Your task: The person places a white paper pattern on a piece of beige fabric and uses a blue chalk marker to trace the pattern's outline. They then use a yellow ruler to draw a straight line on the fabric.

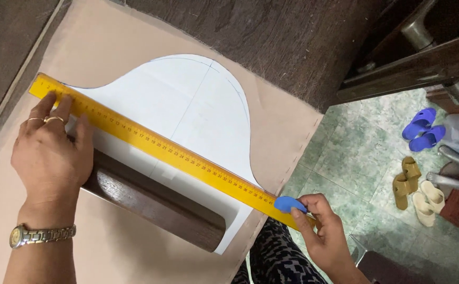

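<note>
A long yellow ruler lies slantwise across a white paper pattern with a rounded top, which rests on beige fabric. My left hand presses down on the ruler's upper left end; it wears rings and a metal wristwatch. My right hand pinches a blue piece of tailor's chalk against the ruler's lower right end, at the fabric's edge. A dark brown wooden block weighs down the lower part of the paper, just below the ruler.
The fabric lies on a dark wooden table. To the right, the green tiled floor holds blue slippers, tan sandals and cream sandals. A dark patterned garment covers my lap.
</note>
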